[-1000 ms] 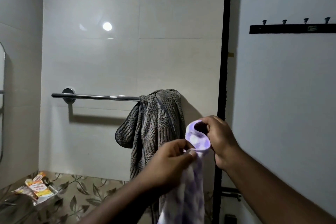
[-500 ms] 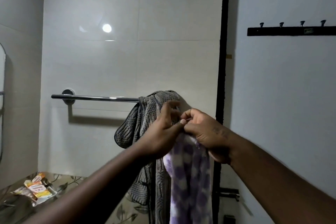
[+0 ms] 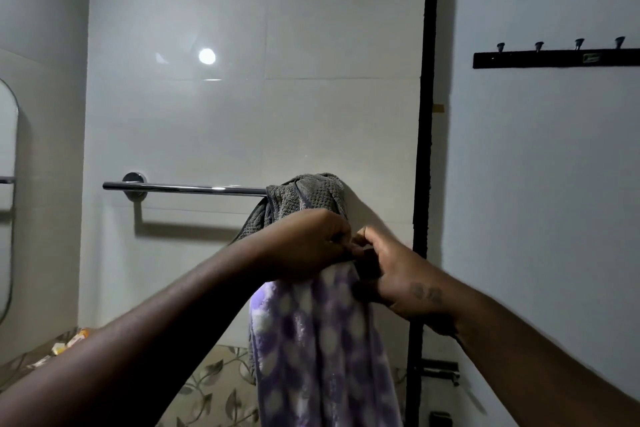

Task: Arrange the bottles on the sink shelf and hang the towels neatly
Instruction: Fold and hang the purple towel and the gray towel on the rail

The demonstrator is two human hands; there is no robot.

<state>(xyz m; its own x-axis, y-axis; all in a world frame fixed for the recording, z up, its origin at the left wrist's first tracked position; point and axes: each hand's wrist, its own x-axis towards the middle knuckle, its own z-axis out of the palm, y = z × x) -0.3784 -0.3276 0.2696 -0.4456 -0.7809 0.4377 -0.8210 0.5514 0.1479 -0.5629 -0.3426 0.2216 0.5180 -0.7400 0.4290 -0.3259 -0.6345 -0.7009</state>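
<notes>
both hands, left (image 3: 304, 246) and right (image 3: 398, 274), pinch the purple towel's (image 3: 322, 350) top edge, below the grey towel (image 3: 304, 192) on the rail (image 3: 183, 188).

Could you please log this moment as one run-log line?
step: hanging towels; left hand: grips purple towel top; right hand: grips same edge; grey towel: bunched on rail

Left hand (image 3: 304, 248) and right hand (image 3: 398, 277) have raised the purple towel (image 3: 318, 343) to the grey towel (image 3: 306, 192).
</notes>
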